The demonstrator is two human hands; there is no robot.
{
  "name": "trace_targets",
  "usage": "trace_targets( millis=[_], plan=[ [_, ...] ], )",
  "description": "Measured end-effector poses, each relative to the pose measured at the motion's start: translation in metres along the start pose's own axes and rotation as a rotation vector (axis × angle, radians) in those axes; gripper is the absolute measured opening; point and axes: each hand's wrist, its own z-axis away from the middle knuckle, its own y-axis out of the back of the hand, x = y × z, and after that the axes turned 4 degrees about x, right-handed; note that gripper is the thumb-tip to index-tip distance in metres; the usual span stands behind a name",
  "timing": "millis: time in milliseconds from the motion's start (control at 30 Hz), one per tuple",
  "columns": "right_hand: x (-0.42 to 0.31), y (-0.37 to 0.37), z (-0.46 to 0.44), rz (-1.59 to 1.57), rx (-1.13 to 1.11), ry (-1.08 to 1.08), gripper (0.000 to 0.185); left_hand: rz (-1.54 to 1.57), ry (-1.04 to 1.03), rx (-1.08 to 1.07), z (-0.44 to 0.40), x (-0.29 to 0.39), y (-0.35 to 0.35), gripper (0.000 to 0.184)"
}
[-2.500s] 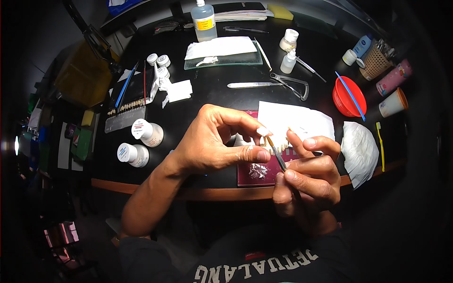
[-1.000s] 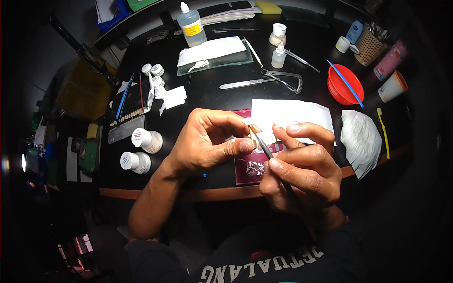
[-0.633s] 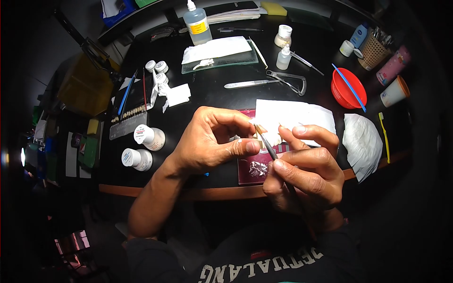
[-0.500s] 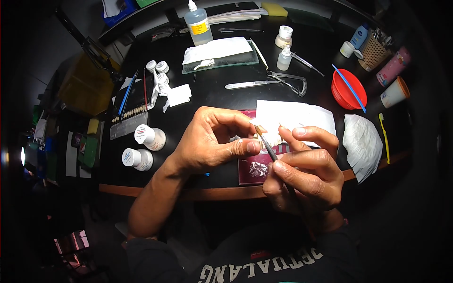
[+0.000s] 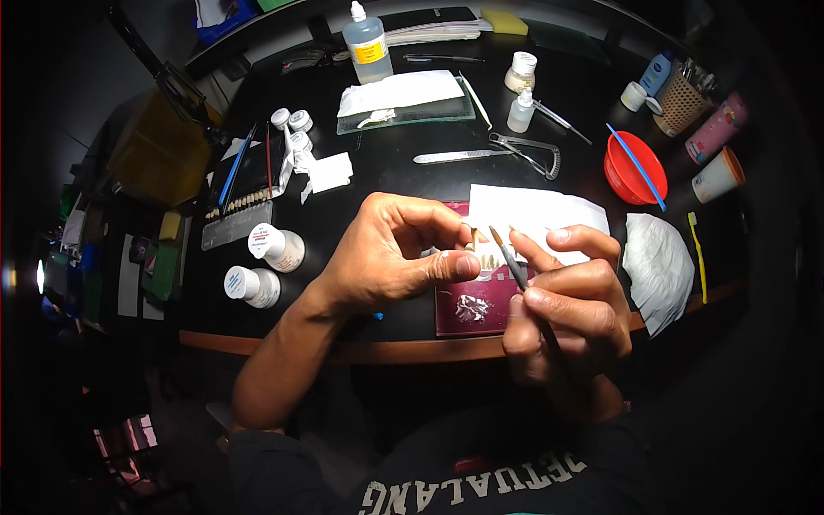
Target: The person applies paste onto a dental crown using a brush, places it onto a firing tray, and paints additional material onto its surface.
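My left hand [image 5: 399, 245] is closed, with a small yellowish piece [image 5: 475, 239] pinched between thumb and fingertips; the fingers hide most of it. In my right hand [image 5: 579, 313] is a fine brush [image 5: 510, 257], gripped like a pen. Its brown pointed bristles are a little to the right of the pinched piece, apart from it. Beneath both hands lies a dark red slab [image 5: 455, 322] with a heap of white material [image 5: 471, 308] near its front. Behind it, a white paper sheet [image 5: 536, 204] covers part of the slab.
Two white-capped jars [image 5: 276, 246] stand left, near a tooth shade guide [image 5: 239, 208]. A glass plate [image 5: 412, 121], scalpel handle [image 5: 459, 157] and caliper [image 5: 549, 160] lie farther back. On the right are a red bowl [image 5: 620, 176], crumpled tissue [image 5: 657, 266] and yellow toothbrush [image 5: 697, 257].
My right hand has drawn back slightly to the right, taking the brush tip away from my left fingertips. My left hand keeps its pinch. The whole view has shifted slightly.
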Motion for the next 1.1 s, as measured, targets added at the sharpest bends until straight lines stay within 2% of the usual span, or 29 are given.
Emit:
trace_targets(
  millis=[67,333,533,767,1100],
  plan=[
    [0.004,-0.003,-0.001,-0.034,0.044,0.001,0.032,-0.004,0.008,0.003,0.000,0.000,0.000,0.023],
    [0.008,-0.004,0.002,0.018,-0.007,0.026,0.028,-0.052,-0.049,0.025,-0.002,-0.003,0.001,0.021],
    [0.008,-0.003,0.003,0.062,-0.059,0.038,0.023,-0.049,0.069,0.062,-0.001,0.004,0.000,0.027],
    [0.007,-0.002,0.002,0.112,-0.106,0.047,0.023,-0.043,0.054,0.048,-0.001,0.007,0.000,0.027],
    [0.006,-0.005,0.005,0.086,-0.070,0.038,0.034,-0.047,0.018,0.030,-0.002,0.002,0.002,0.025]
  ],
)
